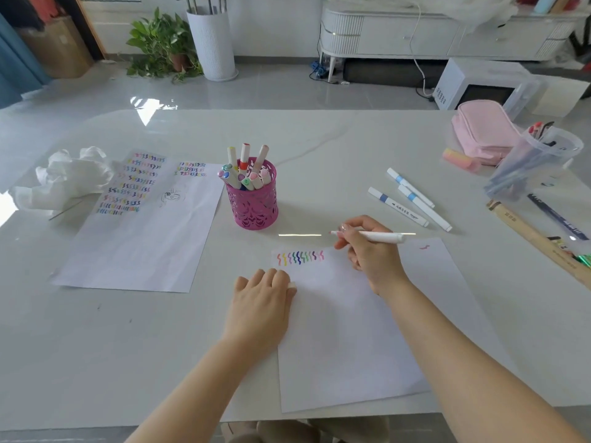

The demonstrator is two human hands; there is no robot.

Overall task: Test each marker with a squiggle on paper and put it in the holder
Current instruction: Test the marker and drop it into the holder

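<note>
A used sheet (144,238) full of squiggles lies at the left of the table (96,346). Right of it, the pink mesh holder (252,206) stands upright with markers inside. The left hand (260,302) rests on the fresh paper (345,346), fingers curled round a small white cap (291,285). The right hand (367,251) grips an uncapped white marker (383,237), tip beside the squiggle row (300,258). Three blue-banded markers (412,199) lie further right.

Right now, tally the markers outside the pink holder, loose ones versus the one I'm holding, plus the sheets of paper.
Loose markers: 3
Marker held in the right hand: 1
Sheets of paper: 2
Total: 6
</note>
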